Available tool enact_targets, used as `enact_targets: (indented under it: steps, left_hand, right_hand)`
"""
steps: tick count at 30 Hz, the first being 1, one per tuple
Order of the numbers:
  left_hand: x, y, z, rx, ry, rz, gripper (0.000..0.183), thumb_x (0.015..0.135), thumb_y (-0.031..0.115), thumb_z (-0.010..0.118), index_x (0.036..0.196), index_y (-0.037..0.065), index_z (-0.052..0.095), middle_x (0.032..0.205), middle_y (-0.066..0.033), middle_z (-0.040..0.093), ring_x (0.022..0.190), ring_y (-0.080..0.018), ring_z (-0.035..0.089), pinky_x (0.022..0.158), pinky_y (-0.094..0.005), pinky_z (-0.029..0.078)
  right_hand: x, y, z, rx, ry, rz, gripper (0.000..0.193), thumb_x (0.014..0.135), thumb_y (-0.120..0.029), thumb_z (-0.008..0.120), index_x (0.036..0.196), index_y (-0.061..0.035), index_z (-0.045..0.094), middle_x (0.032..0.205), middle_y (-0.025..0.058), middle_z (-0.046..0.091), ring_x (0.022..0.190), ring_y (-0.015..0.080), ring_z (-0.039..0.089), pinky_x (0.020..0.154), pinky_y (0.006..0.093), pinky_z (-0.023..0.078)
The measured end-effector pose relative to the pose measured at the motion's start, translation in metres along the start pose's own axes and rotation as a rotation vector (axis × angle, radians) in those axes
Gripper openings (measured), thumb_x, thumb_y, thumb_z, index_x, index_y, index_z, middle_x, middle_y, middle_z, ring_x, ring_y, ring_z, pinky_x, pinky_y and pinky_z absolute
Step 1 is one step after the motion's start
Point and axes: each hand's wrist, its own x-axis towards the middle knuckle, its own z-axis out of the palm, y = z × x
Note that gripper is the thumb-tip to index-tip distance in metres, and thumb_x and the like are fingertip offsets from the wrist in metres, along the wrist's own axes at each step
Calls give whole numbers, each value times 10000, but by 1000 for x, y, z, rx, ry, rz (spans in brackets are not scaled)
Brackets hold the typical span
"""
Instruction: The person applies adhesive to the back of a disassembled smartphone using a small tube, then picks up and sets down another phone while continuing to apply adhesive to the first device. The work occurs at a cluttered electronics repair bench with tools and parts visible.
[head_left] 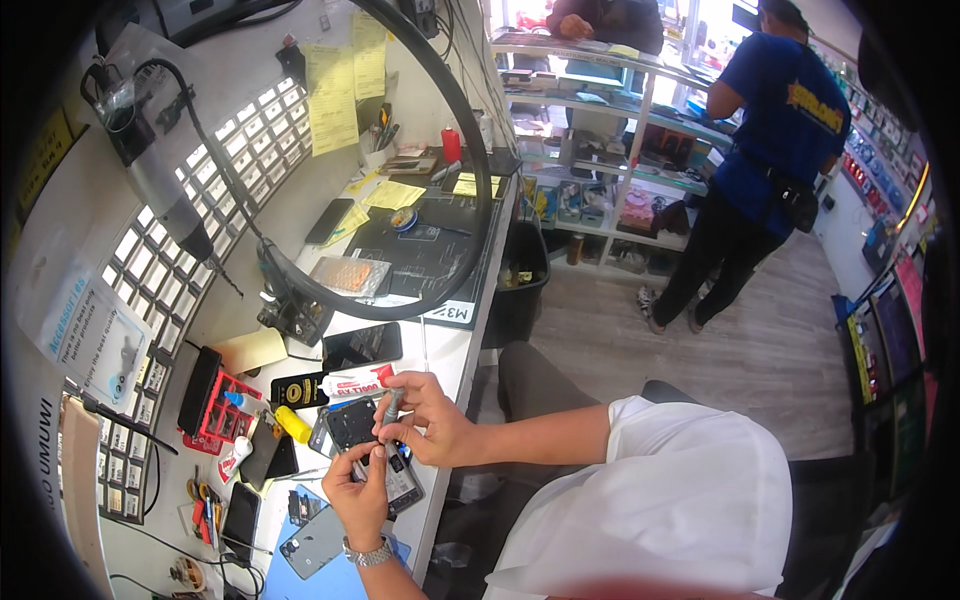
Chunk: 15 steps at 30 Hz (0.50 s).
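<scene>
Head view shows the dark phone piece (pixel 352 424) just beyond your fingertips, over the cluttered white table (pixel 445 360), with the opened phone body (pixel 407 487) close by, partly behind your left hand (pixel 356 488). If your hold loosens while you handle the piece, it could slide or drop onto the phone body and scratch or knock what is exposed there. Pressing unevenly near its edge might bend it or snap something thin, as it looks slim and would likely give little warning. The red-and-white package (pixel 358 381) lies just past the piece, and the yellow-capped bottle (pixel 292 424) stands off to its left, so a sideways slip could bump either. Small dark parts (pixel 302 506) near the grey back cover (pixel 312 545) could be swept away by your left wrist, where the metal watch (pixel 368 551) might also catch.

Your right hand (pixel 428 422) has thumb and fingers drawn nearly together, pinching a small grey item (pixel 392 404) at the piece's right edge. Your left thumb and fingertips sit close together at its lower edge; you seem to be touching it there, but I cannot tell whether you grip it.
</scene>
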Motion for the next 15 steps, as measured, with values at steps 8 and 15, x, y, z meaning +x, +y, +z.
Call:
enact_targets:
  steps: [8,15]
  left_hand:
    - [-1,0,-1,14,-20,8,83,931,25,812,989,-31,792,899,-76,734,837,-138,659,778,-287,517]
    - [1,8,-1,81,-25,15,83,920,35,814,986,-15,799,885,-104,781,828,-158,674,823,-318,522]
  right_hand:
    - [0,4,2,37,23,-1,671,1008,83,675,1498,-127,268,1202,129,585,1088,197,693,930,332,622]
    - [1,-2,6,4,46,-32,662,1005,97,669,1491,-116,274,1197,129,588,1079,202,701,922,335,625]
